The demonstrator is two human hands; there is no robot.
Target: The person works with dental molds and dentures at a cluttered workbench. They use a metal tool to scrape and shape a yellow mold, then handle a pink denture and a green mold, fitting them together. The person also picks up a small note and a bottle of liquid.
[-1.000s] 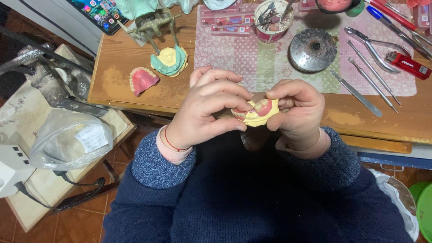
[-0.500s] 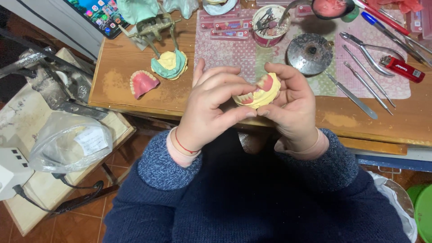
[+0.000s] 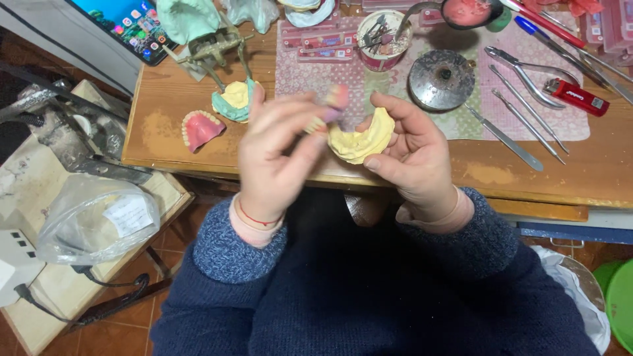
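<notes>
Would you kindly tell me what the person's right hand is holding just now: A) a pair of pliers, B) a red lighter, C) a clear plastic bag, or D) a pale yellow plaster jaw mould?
D: the right hand cups the pale yellow horseshoe-shaped mould, while the lighter and pliers lie on the table.

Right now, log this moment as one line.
left hand: pink denture piece | right hand: yellow dental cast | above wooden bench
</notes>
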